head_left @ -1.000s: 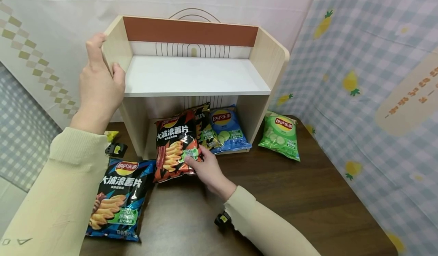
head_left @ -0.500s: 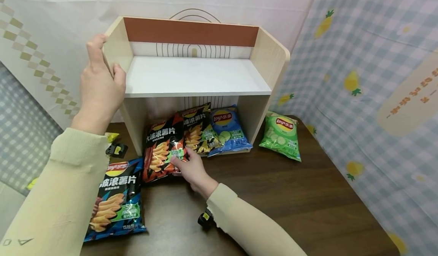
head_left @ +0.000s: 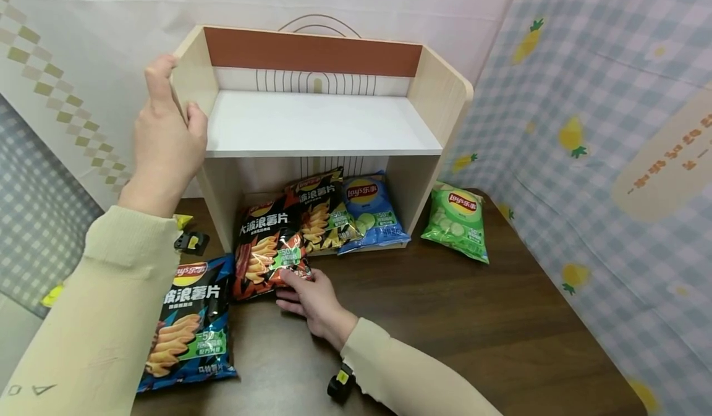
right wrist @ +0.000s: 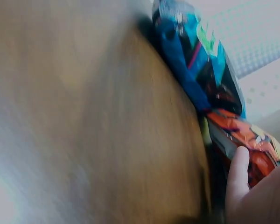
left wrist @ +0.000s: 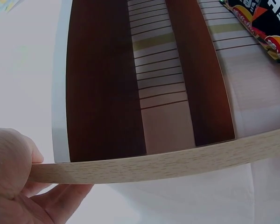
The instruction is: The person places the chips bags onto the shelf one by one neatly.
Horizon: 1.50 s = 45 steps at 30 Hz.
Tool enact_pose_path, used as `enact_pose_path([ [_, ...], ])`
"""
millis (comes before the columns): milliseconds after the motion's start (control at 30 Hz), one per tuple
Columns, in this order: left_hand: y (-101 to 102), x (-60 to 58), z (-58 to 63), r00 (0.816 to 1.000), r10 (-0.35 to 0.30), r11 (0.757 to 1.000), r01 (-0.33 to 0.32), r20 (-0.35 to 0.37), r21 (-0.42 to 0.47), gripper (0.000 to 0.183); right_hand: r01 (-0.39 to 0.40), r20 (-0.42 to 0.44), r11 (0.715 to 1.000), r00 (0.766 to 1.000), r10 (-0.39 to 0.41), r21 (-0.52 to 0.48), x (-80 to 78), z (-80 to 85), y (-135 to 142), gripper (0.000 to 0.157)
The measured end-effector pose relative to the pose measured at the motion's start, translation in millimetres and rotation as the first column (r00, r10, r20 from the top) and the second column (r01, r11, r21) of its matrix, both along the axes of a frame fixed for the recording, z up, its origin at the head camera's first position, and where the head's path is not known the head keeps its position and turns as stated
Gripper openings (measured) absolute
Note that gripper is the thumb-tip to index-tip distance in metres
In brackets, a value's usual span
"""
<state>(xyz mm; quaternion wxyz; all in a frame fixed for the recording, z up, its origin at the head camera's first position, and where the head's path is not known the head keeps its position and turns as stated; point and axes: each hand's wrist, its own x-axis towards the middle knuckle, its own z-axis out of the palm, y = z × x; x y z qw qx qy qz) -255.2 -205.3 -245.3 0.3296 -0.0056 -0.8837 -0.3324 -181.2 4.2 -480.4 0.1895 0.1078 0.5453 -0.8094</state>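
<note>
My left hand (head_left: 169, 138) grips the left side panel of a small two-tier wooden shelf (head_left: 328, 122); the left wrist view shows fingers on both sides of the panel edge (left wrist: 144, 172). In the lower compartment a red-and-black bag of chips (head_left: 267, 249) leans at the left, its bottom jutting past the front. My right hand (head_left: 317, 308) touches its lower right corner with extended fingers, some lying below the bag's edge. Beside it lean a black-and-gold bag of chips (head_left: 319, 212) and a blue bag of chips (head_left: 371, 209).
A blue-and-black bag of chips (head_left: 191, 323) lies on the dark wooden table (head_left: 445, 317) at the left, partly behind my left sleeve. A green bag of chips (head_left: 456, 221) lies right of the shelf. Patterned cloth (head_left: 601, 125) hangs behind and on both sides.
The red-and-black bag has moved left into the lower compartment, uncovering more of the black-and-gold bag. My right hand followed, then slid down to the bag's lower corner and loosened. My left hand stayed put.
</note>
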Motion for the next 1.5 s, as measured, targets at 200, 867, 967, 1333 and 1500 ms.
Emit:
enact_pose_path([
  [200,0,-0.7,0.7,1.000,0.011,1.000,-0.011,-0.002,0.002,0.052,-0.066,0.051,0.989,0.996,0.073,-0.135,6.4,-0.9,-7,0.053],
  [867,-1,-0.3,1.3,1.000,0.006,1.000,-0.006,-0.011,0.008,0.052,-0.027,0.048,0.945,0.998,0.045,-0.325,1.4,-5.0,-30,0.043],
  [967,-1,-0.9,1.9,1.000,0.006,1.000,-0.006,-0.019,0.003,0.051,-0.029,0.045,0.939,0.998,0.047,-0.342,-3.0,-4.0,-30,0.045],
  [1333,0,-1.2,0.4,1.000,0.008,1.000,-0.008,-0.014,0.003,0.052,0.010,0.093,0.929,0.995,0.026,-0.370,-40.9,-1.0,-39,0.059],
  [1500,0,-1.6,-0.4,1.000,0.013,1.000,-0.013,-0.014,-0.006,0.052,0.006,0.136,0.951,0.990,0.038,-0.309,-40.8,-9.0,-40,0.059],
])
